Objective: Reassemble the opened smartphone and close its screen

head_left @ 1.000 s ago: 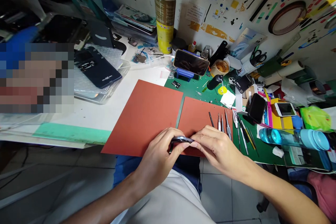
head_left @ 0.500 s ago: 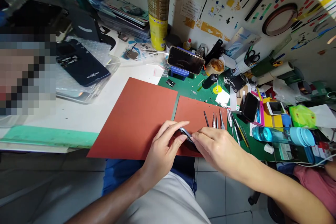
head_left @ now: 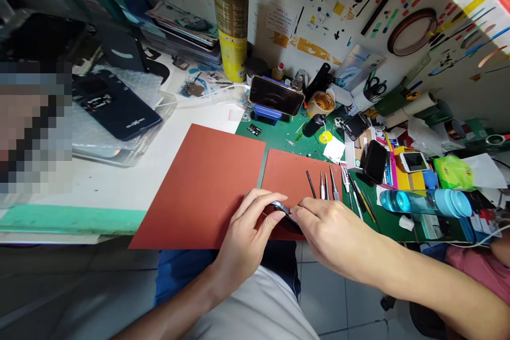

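Observation:
Over the front edge of the mats, my left hand (head_left: 249, 228) is closed on one end of a dark, thin phone (head_left: 279, 206), thumb on the near side and fingers over the far side. The phone is tilted, seen mostly edge-on, and partly hidden by both hands. My right hand (head_left: 329, 228) is closed at the phone's edge, its fingertips pinched together there. What lies between those fingertips is hidden. Just beyond the right hand, several tweezers and thin tools (head_left: 327, 186) lie on the smaller red-brown mat (head_left: 289, 167).
A larger red-brown mat (head_left: 223, 170) lies on the left. A phone on a blue stand (head_left: 274, 96), a spray can (head_left: 231, 26) and a black bottle (head_left: 313, 125) stand behind. At right lie a blue water bottle (head_left: 426, 203) and other phones (head_left: 375, 162). A person's pink sleeve (head_left: 474, 271) shows at right.
The whole view has shifted slightly. Both hands stay at the phone in nearly the same pose, the right fingertips still at its edge.

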`<state>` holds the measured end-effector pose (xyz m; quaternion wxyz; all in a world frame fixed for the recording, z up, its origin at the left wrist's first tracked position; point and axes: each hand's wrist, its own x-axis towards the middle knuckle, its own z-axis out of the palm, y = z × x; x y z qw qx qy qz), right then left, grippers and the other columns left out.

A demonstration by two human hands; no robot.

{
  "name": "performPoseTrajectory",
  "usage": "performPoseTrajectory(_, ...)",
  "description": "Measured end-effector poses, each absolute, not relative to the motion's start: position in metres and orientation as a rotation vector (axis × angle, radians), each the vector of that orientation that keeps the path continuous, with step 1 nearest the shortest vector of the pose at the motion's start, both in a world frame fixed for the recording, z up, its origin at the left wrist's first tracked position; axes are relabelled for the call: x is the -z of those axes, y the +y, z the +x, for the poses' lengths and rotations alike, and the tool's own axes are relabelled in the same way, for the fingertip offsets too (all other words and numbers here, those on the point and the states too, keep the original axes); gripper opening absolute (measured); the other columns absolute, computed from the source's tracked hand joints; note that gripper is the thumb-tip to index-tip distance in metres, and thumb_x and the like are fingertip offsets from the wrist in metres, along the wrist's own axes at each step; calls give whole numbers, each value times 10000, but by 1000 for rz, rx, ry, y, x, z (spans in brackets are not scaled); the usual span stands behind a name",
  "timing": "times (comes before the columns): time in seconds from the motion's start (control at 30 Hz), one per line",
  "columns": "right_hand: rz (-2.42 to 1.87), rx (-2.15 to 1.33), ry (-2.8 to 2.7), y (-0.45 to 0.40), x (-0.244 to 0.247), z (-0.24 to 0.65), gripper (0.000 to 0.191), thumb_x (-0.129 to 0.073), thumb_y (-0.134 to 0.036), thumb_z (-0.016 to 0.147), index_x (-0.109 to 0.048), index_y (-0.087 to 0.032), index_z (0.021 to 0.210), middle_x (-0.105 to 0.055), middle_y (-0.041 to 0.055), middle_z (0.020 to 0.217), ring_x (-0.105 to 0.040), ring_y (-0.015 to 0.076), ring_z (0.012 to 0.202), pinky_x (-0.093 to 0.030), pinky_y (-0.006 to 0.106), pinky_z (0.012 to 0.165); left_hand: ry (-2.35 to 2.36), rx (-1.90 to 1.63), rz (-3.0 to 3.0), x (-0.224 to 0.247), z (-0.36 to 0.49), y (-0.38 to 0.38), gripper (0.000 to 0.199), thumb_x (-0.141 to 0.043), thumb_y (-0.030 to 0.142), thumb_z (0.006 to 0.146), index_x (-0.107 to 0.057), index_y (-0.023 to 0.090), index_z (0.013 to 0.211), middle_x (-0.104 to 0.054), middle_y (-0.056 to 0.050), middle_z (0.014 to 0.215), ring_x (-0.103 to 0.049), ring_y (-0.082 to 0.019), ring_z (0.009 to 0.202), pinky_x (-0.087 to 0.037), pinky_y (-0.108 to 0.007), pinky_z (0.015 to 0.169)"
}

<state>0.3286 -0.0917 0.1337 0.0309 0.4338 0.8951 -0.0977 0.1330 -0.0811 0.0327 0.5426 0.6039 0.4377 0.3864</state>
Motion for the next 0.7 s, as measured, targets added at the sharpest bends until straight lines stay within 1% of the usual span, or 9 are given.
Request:
performPoseTrajectory(0.03,1405,377,2746,-94,-132,329,208,-544,13,970,-686,-129,1025,-671,46,835,-626,185,648,-454,319,592,1040,-914,1425,-32,133,-81,199,-580,251,1068,-742,280,1180,-675,-43,1137,-691,-197,1009,-578,-304,889)
performPoseTrajectory(0.1,1549,517,2712,-98,-127,328,158,-544,-105,1061,-686,-148,1005,-685,51,848,-643,185,688,-473,312,632,1044,-910,1405,-30,132,-81,181,-574,264,1074,-733,281,1157,-668,-43,1135,-687,-202,1025,-581,-305,886)
performPoseTrajectory(0.17,1663,572,2702,-101,-119,327,218,-530,-215,1116,-686,-160,975,-688,52,836,-647,186,698,-469,313,644,1043,-906,1388,-28,131,-81,168,-569,276,1081,-722,289,1148,-658,-37,1135,-682,-200,1036,-579,-304,894)
performPoseTrajectory(0.2,1693,568,2716,-103,-115,326,248,-516,-235,1128,-687,-162,963,-683,49,819,-637,183,685,-459,314,640,1039,-902,1384,-27,130,-81,160,-569,282,1083,-718,292,1141,-653,-34,1133,-680,-199,1040,-578,-306,903)
performPoseTrajectory(0.3,1719,523,2774,-105,-106,325,309,-467,-208,1140,-689,-159,931,-647,31,764,-570,166,625,-416,313,619,1040,-888,1378,-26,130,-82,139,-572,290,1084,-710,287,1104,-644,-32,1120,-676,-201,1049,-571,-317,927)
performPoseTrajectory(0.43,1724,539,2806,-105,-104,324,343,-445,-182,1132,-690,-154,893,-620,25,742,-504,159,604,-374,313,607,1057,-867,1375,-27,129,-82,127,-578,297,1074,-702,271,1074,-648,-40,1095,-672,-215,1044,-574,-326,886)
performPoseTrajectory(0.6,1761,549,2838,-106,-102,324,368,-443,-174,1123,-682,-158,844,-595,13,707,-452,152,584,-336,319,597,1065,-853,1382,-29,129,-80,119,-582,295,1063,-698,268,1057,-651,-34,1070,-674,-212,1019,-571,-326,865)
performPoseTrajectory(0.7,1775,549,2846,-105,-100,322,381,-441,-175,1121,-684,-159,829,-600,13,696,-458,150,573,-334,323,592,1067,-849,1388,-30,130,-79,120,-582,295,1060,-698,264,1046,-650,-33,1055,-669,-208,1014,-566,-320,862)
